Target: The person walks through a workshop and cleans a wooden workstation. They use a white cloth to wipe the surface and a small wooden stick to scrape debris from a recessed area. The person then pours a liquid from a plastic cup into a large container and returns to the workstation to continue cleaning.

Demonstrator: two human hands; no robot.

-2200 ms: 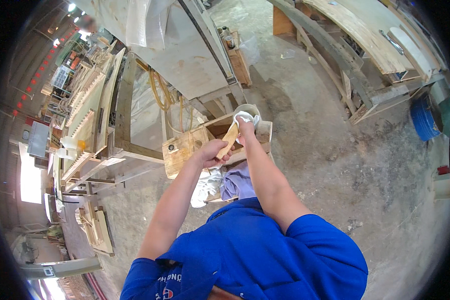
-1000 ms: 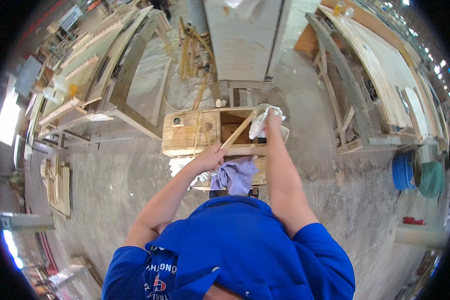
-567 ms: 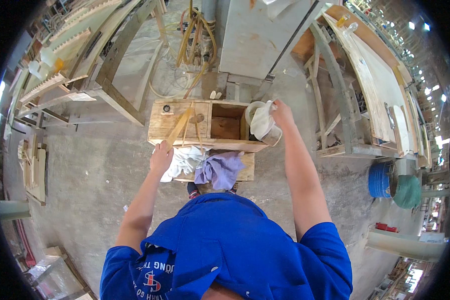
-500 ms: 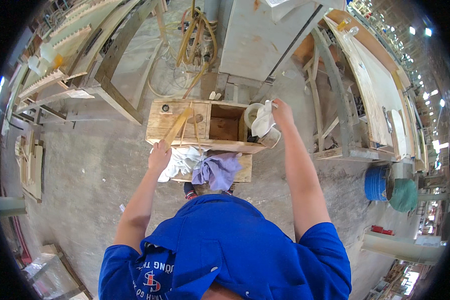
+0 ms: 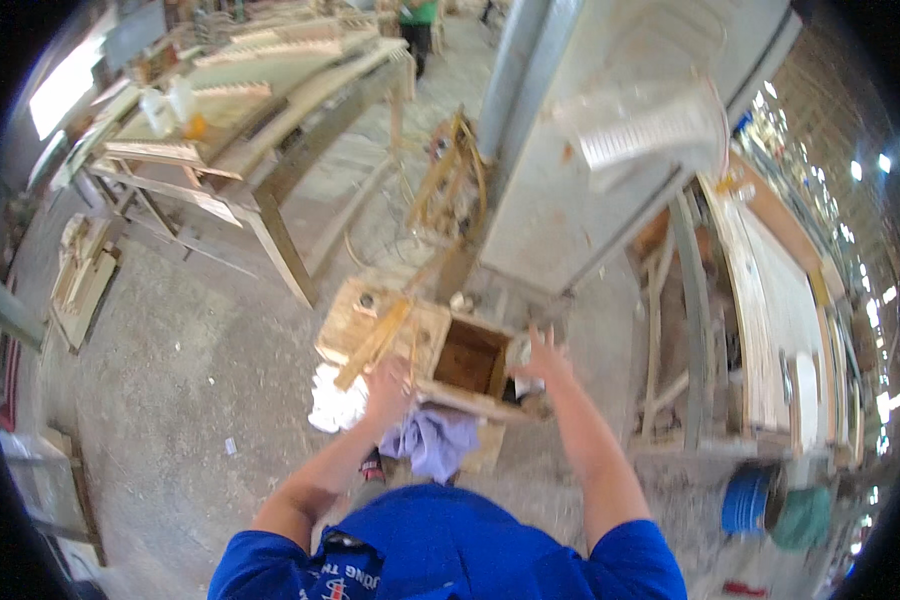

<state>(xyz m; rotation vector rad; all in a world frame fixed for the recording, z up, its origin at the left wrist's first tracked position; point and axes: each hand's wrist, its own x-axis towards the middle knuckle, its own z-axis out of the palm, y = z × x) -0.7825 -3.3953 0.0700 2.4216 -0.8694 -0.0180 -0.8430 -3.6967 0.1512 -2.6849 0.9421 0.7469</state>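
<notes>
Plainly, bare grey concrete (image 5: 270,430) covers the workshop floor, scuffed and specked with scraps. Around the one wooden box (image 5: 430,320), two benches stand: the left bench (image 5: 290,215) at eleven o'clock, the right bench (image 5: 760,320) at three. One grey cabinet (image 5: 540,215) rises between one and two, one coiled hose (image 5: 455,180) hangs at twelve, and one blue barrel (image 5: 745,500) sits at four. Far off at twelve, one person (image 5: 418,22) stands.

At least two wooden strips (image 5: 372,350) lie across the box's left side; blur hides the exact count. Two cloths show: white (image 5: 336,402) at eight, purple (image 5: 430,442) at six. The left hand (image 5: 388,383) is beside the strips; whether it grips anything cannot be told. The right hand (image 5: 545,360) spreads its fingers wide at the box's right end.
</notes>
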